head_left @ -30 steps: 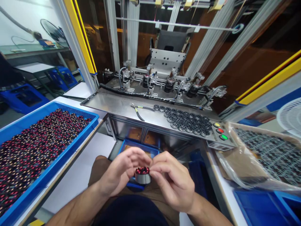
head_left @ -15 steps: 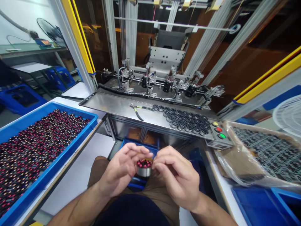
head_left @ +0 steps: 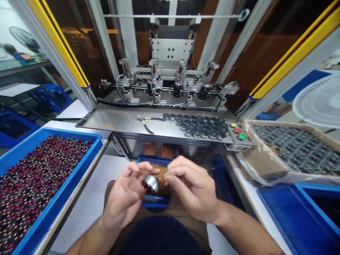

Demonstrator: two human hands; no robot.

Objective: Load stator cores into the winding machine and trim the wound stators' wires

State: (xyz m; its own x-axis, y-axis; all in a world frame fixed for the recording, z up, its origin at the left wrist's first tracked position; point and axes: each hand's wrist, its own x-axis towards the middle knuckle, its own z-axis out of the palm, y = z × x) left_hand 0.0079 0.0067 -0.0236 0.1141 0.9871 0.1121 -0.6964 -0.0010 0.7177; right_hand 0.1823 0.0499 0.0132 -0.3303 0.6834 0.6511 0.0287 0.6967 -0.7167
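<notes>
Between my hands, above my lap, is a small motor part (head_left: 152,183), a shiny silver ring with red and black windings showing at its lower left side. It is tilted over. My left hand (head_left: 127,193) curls around its left side, thumb and fingers against or close to it; the exact contact is partly hidden. My right hand (head_left: 192,189) is just to the right, apart from the ring, with thumb and fingertips pinched together. Whatever those fingertips hold, if anything, is too small to make out.
At left stands a blue tray (head_left: 97,140) of red-and-black wound parts. Ahead, a metal ledge (head_left: 117,120) bears pliers (head_left: 145,124), rows of black-and-silver rings (head_left: 202,124) and coloured buttons (head_left: 237,131) before a machine with fixtures. To the right are a plastic-lined box (head_left: 255,156) and blue bin (head_left: 281,209).
The motor part has tipped from upright, windings up, to its side with the silver ring facing me, and sits closer to my left palm. The view has swung slightly right.
</notes>
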